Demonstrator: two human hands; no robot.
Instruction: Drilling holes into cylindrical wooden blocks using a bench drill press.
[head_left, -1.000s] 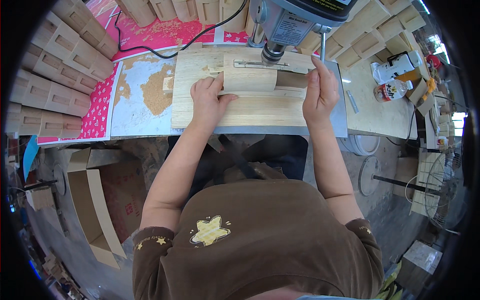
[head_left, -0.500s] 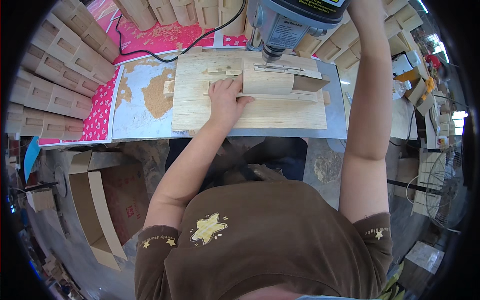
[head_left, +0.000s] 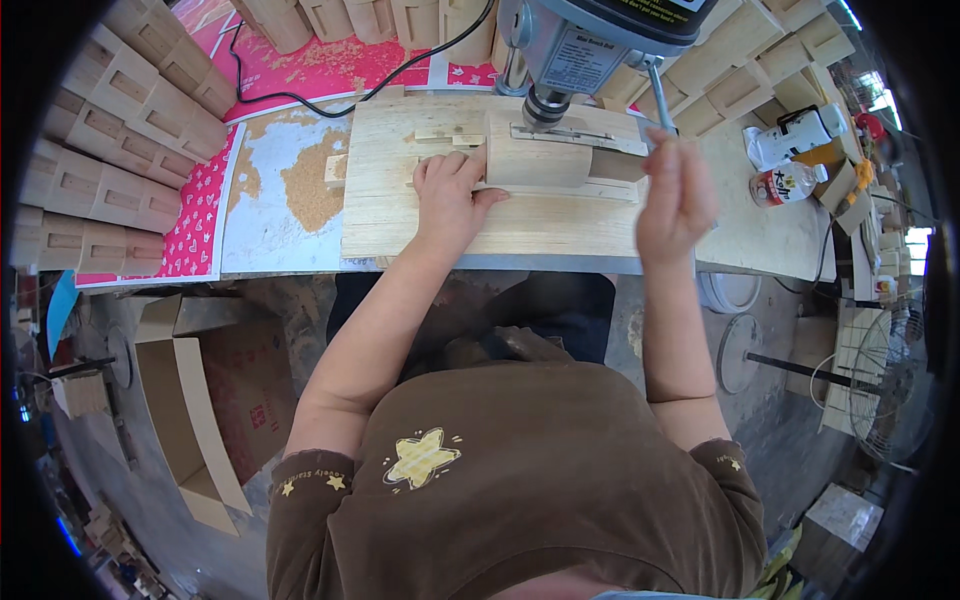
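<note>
A light wooden block (head_left: 535,163) with a rounded front lies on a flat wooden board (head_left: 400,235), between thin wooden strips. The chuck (head_left: 546,106) of a small bench drill (head_left: 585,62) stands over the narrow recess along its top; whether the bit touches the wood cannot be told. My left hand (head_left: 450,195) grips the block's left end, fingers curled behind and thumb along the near side. To the right, my right hand (head_left: 677,200) is closed on the lower end of the drill's feed lever (head_left: 657,95), slightly blurred. A brown flat piece (head_left: 617,165) projects from the block's right end.
Stacks of similar wooden blocks (head_left: 130,140) line the left and back of the table. Sawdust (head_left: 312,190) and a black cable (head_left: 400,78) lie there too. At the right stand a plastic bottle (head_left: 785,184) and a white container (head_left: 800,130). A cardboard box (head_left: 215,400) sits on the floor.
My right hand has come down and toward me from beside the drill head, drawing the feed lever into view. My left hand and the wooden block stay in place.
</note>
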